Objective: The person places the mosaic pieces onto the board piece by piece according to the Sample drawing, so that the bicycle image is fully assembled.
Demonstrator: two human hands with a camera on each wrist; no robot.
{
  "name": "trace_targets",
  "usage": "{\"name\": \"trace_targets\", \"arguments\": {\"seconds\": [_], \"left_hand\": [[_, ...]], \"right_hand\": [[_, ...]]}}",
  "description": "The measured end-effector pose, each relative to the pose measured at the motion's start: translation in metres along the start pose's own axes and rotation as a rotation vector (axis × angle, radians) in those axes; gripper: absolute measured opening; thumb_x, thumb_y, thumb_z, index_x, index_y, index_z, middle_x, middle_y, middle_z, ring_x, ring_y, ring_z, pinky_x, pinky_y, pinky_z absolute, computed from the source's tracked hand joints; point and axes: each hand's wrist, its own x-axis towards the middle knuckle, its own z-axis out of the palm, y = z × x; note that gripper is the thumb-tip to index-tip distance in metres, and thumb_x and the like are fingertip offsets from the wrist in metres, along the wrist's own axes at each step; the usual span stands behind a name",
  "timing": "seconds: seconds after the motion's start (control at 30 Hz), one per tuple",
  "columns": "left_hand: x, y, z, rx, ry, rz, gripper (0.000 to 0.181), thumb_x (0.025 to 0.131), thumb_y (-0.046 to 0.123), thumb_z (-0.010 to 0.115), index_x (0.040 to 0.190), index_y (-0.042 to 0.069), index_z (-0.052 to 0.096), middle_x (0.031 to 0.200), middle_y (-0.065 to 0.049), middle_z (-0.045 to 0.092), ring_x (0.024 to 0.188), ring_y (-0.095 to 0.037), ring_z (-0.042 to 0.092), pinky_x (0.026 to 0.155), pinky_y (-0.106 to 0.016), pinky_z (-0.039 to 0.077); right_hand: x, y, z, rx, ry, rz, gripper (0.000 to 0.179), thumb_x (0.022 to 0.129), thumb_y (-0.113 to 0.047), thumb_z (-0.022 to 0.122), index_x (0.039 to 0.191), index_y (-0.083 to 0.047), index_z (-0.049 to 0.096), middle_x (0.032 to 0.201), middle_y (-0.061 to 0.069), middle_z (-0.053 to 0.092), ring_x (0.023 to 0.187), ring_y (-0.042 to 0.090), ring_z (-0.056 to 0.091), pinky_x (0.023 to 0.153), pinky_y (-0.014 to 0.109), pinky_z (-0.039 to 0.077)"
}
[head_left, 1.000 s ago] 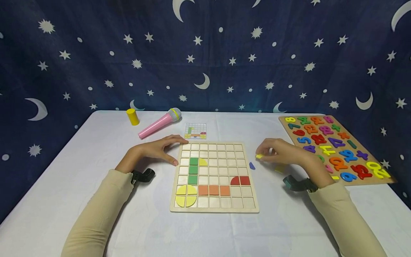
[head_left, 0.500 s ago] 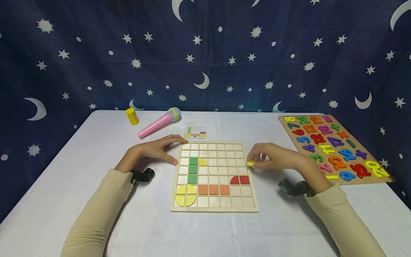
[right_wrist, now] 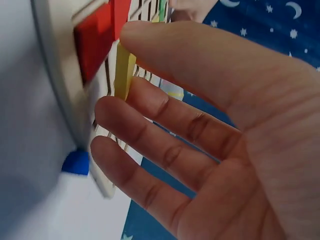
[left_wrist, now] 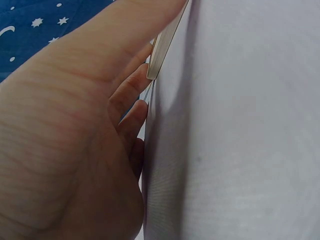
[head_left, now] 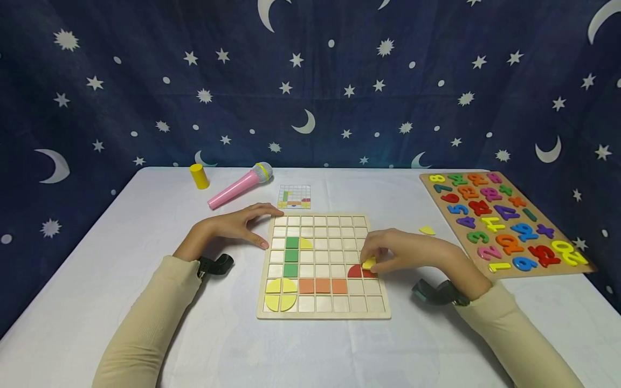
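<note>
A wooden grid board point(head_left: 330, 316) lies on the table with yellow quarter-circle tiles point(head_left: 273, 303), green square tiles point(head_left: 291, 256), orange square tiles point(head_left: 322, 286) and red tiles point(head_left: 355, 271) in its cells. My left hand point(head_left: 237, 223) touches the board's left edge and far left corner, thumb and fingers spread. Between thumb and fingertips my right hand point(head_left: 407, 249) pinches a yellow tile point(head_left: 369, 263) over the board's right side, close above the red square. In the right wrist view the tile point(right_wrist: 123, 72) appears edge-on. A blue piece point(right_wrist: 76, 162) lies beside the board, hidden by the hand in the head view.
Another yellow piece point(head_left: 427, 230) lies on the white cloth beyond my right hand. A number board point(head_left: 504, 226) sits at the right. Behind the grid are a pattern card point(head_left: 294, 196), a pink toy microphone point(head_left: 237, 188) and a yellow cylinder point(head_left: 200, 176).
My right hand has carried the yellow tile left and nearer, from beside the board to over the red tiles. It now covers the blue piece. My left hand has stayed put.
</note>
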Motion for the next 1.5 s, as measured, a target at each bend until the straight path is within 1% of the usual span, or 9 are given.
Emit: {"name": "trace_targets", "arguments": {"seconds": [0.17,0.4,0.47,0.57,0.7,0.9,1.07,1.4,1.5], "left_hand": [[0.000,0.001,0.000,-0.001,-0.001,-0.005,0.083,0.077,0.027,0.084,0.148,0.019,0.041,0.156,-0.010,0.025,0.145,-0.032,0.014,0.117,-0.058,0.011],[0.000,-0.001,0.000,0.003,-0.001,-0.003,0.083,0.078,0.028,0.083,0.148,0.019,0.041,0.156,-0.011,0.025,0.145,-0.033,0.015,0.117,-0.058,0.012],[0.000,-0.002,0.000,0.006,-0.001,-0.004,0.083,0.078,0.028,0.083,0.148,0.019,0.041,0.156,-0.010,0.025,0.145,-0.032,0.015,0.117,-0.058,0.012],[0.001,-0.002,0.000,0.009,0.000,-0.005,0.083,0.078,0.028,0.084,0.148,0.020,0.041,0.157,-0.010,0.025,0.145,-0.032,0.014,0.117,-0.058,0.012],[0.002,-0.003,0.000,0.012,0.000,-0.009,0.083,0.078,0.029,0.084,0.148,0.021,0.041,0.157,-0.010,0.024,0.146,-0.032,0.013,0.117,-0.058,0.011],[0.000,0.000,0.000,0.009,0.000,-0.015,0.083,0.078,0.028,0.083,0.148,0.020,0.041,0.157,-0.010,0.025,0.146,-0.032,0.013,0.117,-0.058,0.011],[0.000,0.001,0.000,0.002,-0.002,-0.017,0.083,0.078,0.028,0.083,0.148,0.019,0.040,0.157,-0.011,0.024,0.146,-0.033,0.013,0.117,-0.059,0.011],[0.000,0.001,0.000,0.001,-0.005,-0.013,0.082,0.078,0.027,0.083,0.148,0.019,0.041,0.157,-0.011,0.024,0.146,-0.033,0.013,0.117,-0.059,0.011],[0.000,0.001,0.000,0.004,-0.004,-0.007,0.082,0.078,0.027,0.083,0.148,0.018,0.041,0.157,-0.011,0.025,0.145,-0.032,0.014,0.117,-0.058,0.012]], "right_hand": [[0.003,-0.013,0.006,0.004,-0.041,-0.018,0.018,0.086,-0.014,0.074,0.104,-0.014,0.072,0.090,-0.009,0.059,0.079,0.008,0.053,0.073,0.025,0.050],[0.009,-0.023,0.016,-0.004,-0.095,-0.103,0.020,0.084,-0.007,0.075,0.104,-0.009,0.070,0.093,-0.006,0.060,0.072,-0.002,0.051,0.067,0.019,0.049],[0.009,-0.023,0.017,-0.001,-0.100,-0.104,0.021,0.084,-0.009,0.076,0.104,-0.009,0.070,0.093,-0.006,0.060,0.072,-0.002,0.052,0.067,0.020,0.050],[0.008,-0.023,0.018,0.017,-0.109,-0.072,0.022,0.084,-0.010,0.076,0.105,-0.010,0.069,0.093,-0.007,0.060,0.074,-0.002,0.053,0.069,0.020,0.050],[0.008,-0.023,0.017,0.016,-0.119,-0.070,0.022,0.085,-0.006,0.074,0.106,-0.009,0.069,0.093,-0.006,0.061,0.074,-0.002,0.053,0.070,0.020,0.050],[0.011,-0.025,0.020,-0.020,-0.112,-0.080,0.016,0.085,-0.009,0.075,0.100,-0.012,0.070,0.087,-0.008,0.058,0.071,-0.002,0.049,0.067,0.019,0.047],[0.013,-0.025,0.021,-0.019,-0.114,-0.069,0.015,0.084,-0.009,0.075,0.097,-0.014,0.069,0.084,-0.009,0.056,0.069,-0.002,0.047,0.065,0.019,0.046],[0.007,-0.023,0.016,0.053,-0.110,-0.084,0.020,0.087,-0.018,0.074,0.106,-0.012,0.070,0.090,-0.007,0.060,0.072,0.000,0.052,0.065,0.020,0.048],[0.004,-0.021,0.011,0.068,-0.101,-0.061,0.020,0.087,-0.018,0.074,0.106,-0.011,0.070,0.090,-0.009,0.061,0.074,0.002,0.052,0.067,0.022,0.049]]}}
